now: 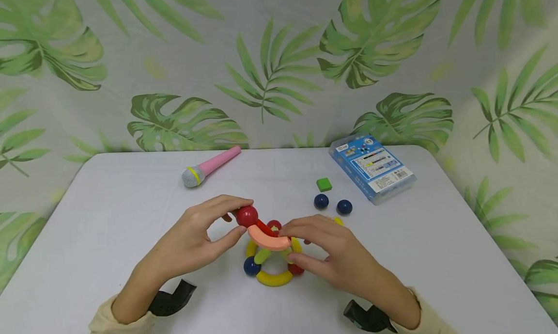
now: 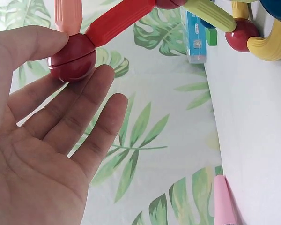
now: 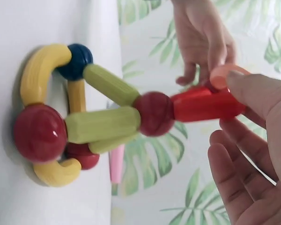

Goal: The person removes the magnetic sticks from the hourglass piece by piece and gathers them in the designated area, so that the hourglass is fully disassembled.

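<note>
Between thumb and fingers, my left hand (image 1: 200,232) pinches a red ball (image 1: 247,216) at the upper left of a magnetic stick-and-ball model. A salmon curved stick (image 1: 268,240) runs from that ball to my right hand (image 1: 327,246), which grips its other end near the tip of a red stick (image 3: 203,105). Two red sticks spread upward from a central red ball (image 3: 154,113). Below it, light green sticks (image 3: 103,124) slope down to a ring of yellow curved sticks (image 1: 274,279), joined by red balls and a blue ball (image 1: 251,266), resting on the table.
Behind my right hand lie two dark blue balls (image 1: 321,201), a green block (image 1: 324,184) and a partly hidden yellow piece (image 1: 338,221). A clear-and-blue box (image 1: 372,167) lies at the back right. The pink toy microphone (image 1: 213,167) is at the back left, near the leaf-patterned cloth (image 1: 283,82).
</note>
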Demonstrator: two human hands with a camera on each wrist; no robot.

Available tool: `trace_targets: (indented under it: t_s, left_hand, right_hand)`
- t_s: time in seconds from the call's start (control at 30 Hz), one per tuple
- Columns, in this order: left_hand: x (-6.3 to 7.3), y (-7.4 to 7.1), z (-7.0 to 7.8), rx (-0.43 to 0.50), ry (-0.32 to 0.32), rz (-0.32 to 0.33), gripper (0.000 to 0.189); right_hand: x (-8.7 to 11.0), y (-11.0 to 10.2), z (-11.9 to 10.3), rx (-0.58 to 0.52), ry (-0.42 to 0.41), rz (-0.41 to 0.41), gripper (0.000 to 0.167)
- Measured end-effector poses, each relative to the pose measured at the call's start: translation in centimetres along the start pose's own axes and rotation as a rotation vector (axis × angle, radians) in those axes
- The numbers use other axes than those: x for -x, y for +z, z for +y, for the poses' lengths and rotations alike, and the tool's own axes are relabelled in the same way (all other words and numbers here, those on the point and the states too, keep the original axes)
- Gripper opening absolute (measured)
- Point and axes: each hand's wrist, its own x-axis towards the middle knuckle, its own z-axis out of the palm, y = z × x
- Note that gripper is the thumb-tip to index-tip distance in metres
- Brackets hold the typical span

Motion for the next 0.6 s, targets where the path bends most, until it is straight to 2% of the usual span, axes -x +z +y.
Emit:
trace_targets:
  t_s: [0.07,0.3,0.6]
  left_hand:
    - [0.0,0.0,0.1,0.001,0.006,0.0,0.051]
    - [0.0,0.0,0.1,0.005,0.017,-0.002,0.05]
    - [0.0,0.1,0.1,0.001,0.019,0.004,0.049]
  right_hand:
    - [0.0,0.4,-0.3,0.011,-0.022,0.003,0.043]
    - [0.0,1.2,-0.4,0.001,-0.115,0.094,0.032]
    - [-0.1,1.1,-0.8,-0.034,-0.097,0.129,0.034]
